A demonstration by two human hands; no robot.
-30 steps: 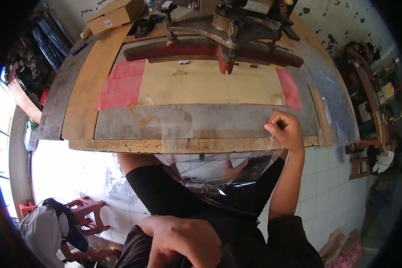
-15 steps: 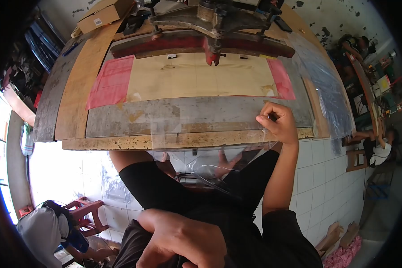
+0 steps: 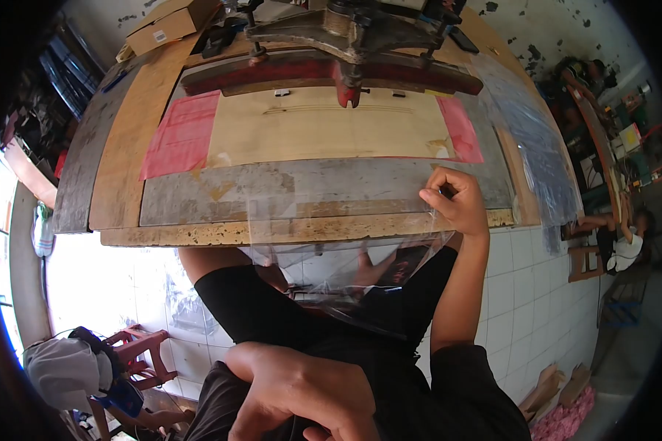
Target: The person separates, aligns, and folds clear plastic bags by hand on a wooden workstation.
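Note:
My right hand [image 3: 457, 200] is raised over the table's front edge on the right, thumb and fingers closed in a pinch on a clear plastic sheet [image 3: 324, 261]. The sheet spans the front edge and hangs down over my lap, creased and see-through. My left hand [image 3: 309, 393] is low in front of my body, back of the hand up and fingers bent; the lower frame edge cuts off the fingertips. Beyond the sheet lies a pale yellow panel [image 3: 324, 132] with pink strips [image 3: 180, 136] at both ends, on a grey worn board [image 3: 309, 184].
A heavy metal clamp frame [image 3: 346, 37] with a red bar stands behind the panel. Bluish clear plastic [image 3: 541, 154] drapes over the table's right side. A cardboard box [image 3: 171, 26] sits at the back left. Other people are lower left and far right; a red stool [image 3: 143, 356] is beside one.
The lower part of the plastic sheet has shifted slightly over my lap. The person at lower left has moved a little. Both my hands stay nearly where they were.

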